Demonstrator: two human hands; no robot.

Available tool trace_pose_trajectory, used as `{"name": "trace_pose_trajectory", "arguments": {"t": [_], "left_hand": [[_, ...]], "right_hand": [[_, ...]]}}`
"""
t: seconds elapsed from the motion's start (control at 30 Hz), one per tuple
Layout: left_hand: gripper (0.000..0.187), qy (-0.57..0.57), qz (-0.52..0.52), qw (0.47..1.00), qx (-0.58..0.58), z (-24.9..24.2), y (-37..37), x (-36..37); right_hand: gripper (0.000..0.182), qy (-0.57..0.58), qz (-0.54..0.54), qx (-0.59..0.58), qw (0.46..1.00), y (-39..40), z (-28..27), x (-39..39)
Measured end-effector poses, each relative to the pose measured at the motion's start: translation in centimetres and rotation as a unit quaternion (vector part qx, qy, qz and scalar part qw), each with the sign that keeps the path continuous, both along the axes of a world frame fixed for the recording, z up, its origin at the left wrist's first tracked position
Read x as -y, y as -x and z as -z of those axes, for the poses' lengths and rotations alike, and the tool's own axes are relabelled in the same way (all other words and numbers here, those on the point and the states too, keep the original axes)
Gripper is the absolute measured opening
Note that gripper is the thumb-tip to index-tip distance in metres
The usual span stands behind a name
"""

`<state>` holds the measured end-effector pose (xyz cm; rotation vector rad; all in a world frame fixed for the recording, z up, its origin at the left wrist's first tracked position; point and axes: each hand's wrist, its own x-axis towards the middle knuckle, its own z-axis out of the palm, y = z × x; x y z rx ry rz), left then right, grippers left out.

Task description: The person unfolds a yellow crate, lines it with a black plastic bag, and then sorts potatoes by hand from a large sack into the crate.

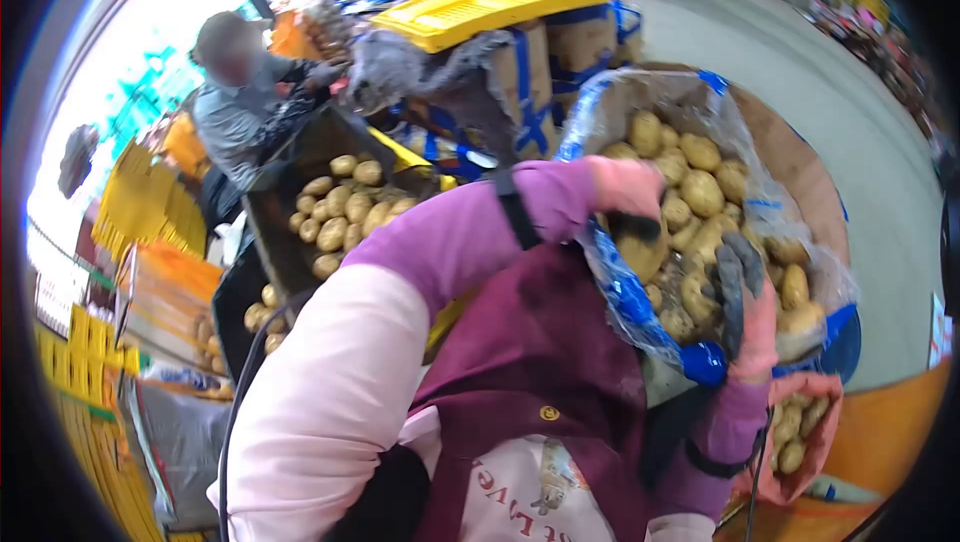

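My left hand, in a pink glove with dark fingers, reaches over the left side of a plastic-lined box. Its fingers curl down over a large potato. At the box's near right side is my right hand, in a pink and dark grey glove. Its fingers are extended and slightly bent beside the potatoes, with nothing visibly held. Blue tape and clear plastic line the box's rim.
A dark bin of potatoes lies to the left, a person behind it. A yellow crate tops taped cartons ahead. A pink sack of potatoes stands at lower right. Yellow crates are at far left.
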<state>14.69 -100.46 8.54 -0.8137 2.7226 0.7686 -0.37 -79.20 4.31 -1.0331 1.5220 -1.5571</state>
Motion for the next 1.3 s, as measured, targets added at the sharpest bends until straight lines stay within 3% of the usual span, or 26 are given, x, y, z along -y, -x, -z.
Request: {"name": "trace_pose_trajectory", "arguments": {"t": [0.03,0.1,0.17,0.23,0.27,0.3,0.37,0.4,0.43,0.5,0.57,0.63,0.67,0.7,0.77,0.83,1.03,1.07,1.1,1.17,1.23,1.3], "left_hand": [[0.040,-0.056,-0.029,0.994,-0.089,-0.3,-1.0,0.5],[0.031,-0.230,-0.112,0.945,-0.206,-1.2,-2.2,0.0],[0.030,-0.117,0.029,0.982,-0.144,1.2,-1.2,0.6],[0.032,-0.165,0.083,0.980,-0.076,0.8,0.3,-0.2],[0.035,-0.193,0.105,0.975,-0.004,0.4,0.6,-0.3],[0.035,-0.191,0.103,0.976,0.000,0.5,0.8,-0.2],[0.043,-0.037,0.211,0.975,0.058,0.3,2.1,-0.6],[0.055,0.093,0.226,0.964,0.102,0.0,3.1,-0.9],[0.066,0.155,0.222,0.956,0.109,-0.1,4.2,-1.2],[0.072,0.165,0.219,0.956,0.109,-0.3,6.6,-1.6],[0.064,0.167,0.261,0.945,0.108,2.0,9.2,-1.4],[0.041,0.156,0.385,0.909,-0.008,7.1,11.7,-0.1],[0.036,0.105,0.370,0.922,-0.048,7.3,12.0,-0.6],[0.032,0.053,0.351,0.931,-0.083,7.2,11.7,-0.3],[0.031,0.003,0.335,0.938,-0.083,8.6,11.1,2.3],[0.033,-0.106,0.201,0.973,0.029,14.1,11.7,9.1],[0.028,0.026,0.284,0.958,0.032,12.8,10.2,9.8],[0.022,0.036,0.251,0.963,0.093,4.2,10.1,1.0],[0.022,0.037,0.253,0.962,0.092,3.9,9.7,0.7],[0.061,-0.011,0.264,0.956,0.129,3.4,9.3,0.6],[0.067,-0.047,0.245,0.965,0.083,4.8,8.5,1.2],[0.063,0.007,0.195,0.975,0.104,5.6,7.4,1.2]], "right_hand": [[0.045,0.046,0.033,-0.023,0.998,0.0,0.2,0.0],[0.051,0.012,0.057,-0.135,0.989,0.4,-0.3,-0.1],[0.055,0.027,0.056,-0.143,0.988,1.3,2.0,0.1],[0.057,0.081,0.007,-0.330,0.940,2.2,4.4,0.1],[0.054,-0.033,0.060,-0.274,0.959,0.4,1.4,0.1],[0.054,-0.030,0.059,-0.270,0.960,0.4,1.2,0.1],[0.048,-0.026,0.026,-0.094,0.995,0.4,1.3,0.4],[0.045,-0.025,0.027,-0.070,0.997,0.4,1.0,0.5],[0.045,-0.024,0.031,-0.065,0.997,0.6,1.3,0.7],[0.043,0.056,0.073,-0.151,0.984,1.4,1.8,0.7],[0.030,0.121,0.088,0.054,0.987,0.7,0.6,0.5],[0.026,0.134,0.058,0.027,0.989,0.7,-0.6,-0.2],[0.027,0.155,0.067,-0.033,0.985,1.2,0.5,-0.1],[0.029,0.116,0.064,0.005,0.991,1.3,1.6,0.4],[0.035,0.060,0.103,-0.078,0.990,0.9,1.1,0.5],[0.041,0.071,0.084,-0.042,0.993,0.6,0.3,0.2],[0.035,0.026,0.079,-0.130,0.988,0.9,0.4,0.6],[0.035,0.020,0.085,-0.133,0.987,0.9,0.4,0.6],[0.035,0.012,0.092,-0.138,0.986,0.8,0.4,0.6],[0.035,0.009,0.105,-0.156,0.982,0.7,1.0,0.8],[0.035,0.009,0.119,-0.171,0.978,0.6,1.1,0.9],[0.034,0.000,0.123,-0.233,0.965,0.3,0.9,0.6]]}}
